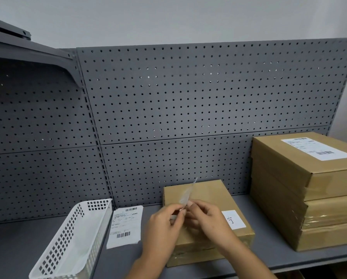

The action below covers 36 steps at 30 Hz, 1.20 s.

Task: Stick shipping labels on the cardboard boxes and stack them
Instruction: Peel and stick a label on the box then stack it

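Your left hand (161,225) and right hand (209,218) meet above a flat brown cardboard box (198,193) lying on the grey metal shelf (17,248). Both hands pinch, between thumb and fingertips, a thin white shipping label (186,195) seen almost edge-on, its free end rising over the box top. A small white sticker (234,219) with a handwritten mark sits on the box's right side. Left of the box, a stack of printed white barcode labels (125,226) lies flat on the shelf, just beside an empty white perforated plastic basket (72,238). To the right, a stack of larger brown cardboard boxes (309,198) stands against the grey pegboard back panel (188,97); the uppermost carries a white barcode label (317,149) on its top face.
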{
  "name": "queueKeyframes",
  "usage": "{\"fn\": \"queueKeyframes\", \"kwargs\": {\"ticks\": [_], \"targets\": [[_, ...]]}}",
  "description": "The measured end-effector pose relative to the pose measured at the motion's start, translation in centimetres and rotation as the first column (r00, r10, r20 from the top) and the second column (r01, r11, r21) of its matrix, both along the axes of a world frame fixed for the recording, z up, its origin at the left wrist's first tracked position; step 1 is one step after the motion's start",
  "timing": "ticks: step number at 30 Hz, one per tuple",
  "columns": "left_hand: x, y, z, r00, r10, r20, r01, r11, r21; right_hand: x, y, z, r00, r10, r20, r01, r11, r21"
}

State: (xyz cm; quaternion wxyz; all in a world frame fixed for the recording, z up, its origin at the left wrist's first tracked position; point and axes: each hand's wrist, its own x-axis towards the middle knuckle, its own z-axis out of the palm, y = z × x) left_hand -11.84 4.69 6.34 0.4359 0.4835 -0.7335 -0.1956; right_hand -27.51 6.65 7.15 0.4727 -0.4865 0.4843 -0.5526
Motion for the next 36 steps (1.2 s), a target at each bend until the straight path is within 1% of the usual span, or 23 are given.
{"fn": "queueKeyframes", "kwargs": {"ticks": [4, 7, 10, 12, 16, 19, 26, 29, 36], "targets": [[-0.4, -0.3, -0.3, 0.994, -0.094, -0.047, 0.094, 0.996, 0.0, -0.5, 0.1, -0.5, 0.997, 0.058, 0.049, -0.056, 0.998, -0.025], [-0.6, -0.5, -0.3, 0.97, -0.204, -0.13, 0.208, 0.978, 0.021, -0.8, 0.4, -0.2, 0.994, 0.081, 0.073, -0.077, 0.996, -0.051], [-0.6, -0.6, -0.3, 0.958, -0.27, -0.095, 0.274, 0.961, 0.027, -1.1, 0.5, -0.2, 0.987, 0.087, 0.132, -0.08, 0.995, -0.06], [-0.6, -0.7, -0.3, 0.956, -0.279, -0.096, 0.282, 0.959, 0.029, -1.1, 0.5, -0.4, 0.981, 0.099, 0.166, -0.09, 0.994, -0.062], [-0.7, -0.5, 0.3, 0.939, -0.279, -0.202, 0.299, 0.952, 0.073, -1.5, 1.0, -0.4, 0.974, 0.157, 0.161, -0.148, 0.987, -0.066], [-0.8, -0.6, 0.5, 0.931, -0.269, -0.248, 0.299, 0.95, 0.092, -1.9, 1.1, -0.2, 0.964, 0.178, 0.196, -0.169, 0.984, -0.063], [-0.7, -0.5, 1.5, 0.929, -0.26, -0.264, 0.285, 0.957, 0.059, -1.8, 1.6, 0.7, 0.942, 0.192, 0.276, -0.171, 0.98, -0.098], [-0.4, -0.2, 1.8, 0.926, -0.267, -0.269, 0.288, 0.957, 0.044, -1.7, 1.9, 1.1, 0.93, 0.231, 0.287, -0.204, 0.971, -0.123], [0.4, -0.1, 2.6, 0.912, -0.303, -0.276, 0.326, 0.945, 0.04, -1.6, 1.9, 1.2, 0.914, 0.259, 0.312, -0.231, 0.965, -0.126]]}}
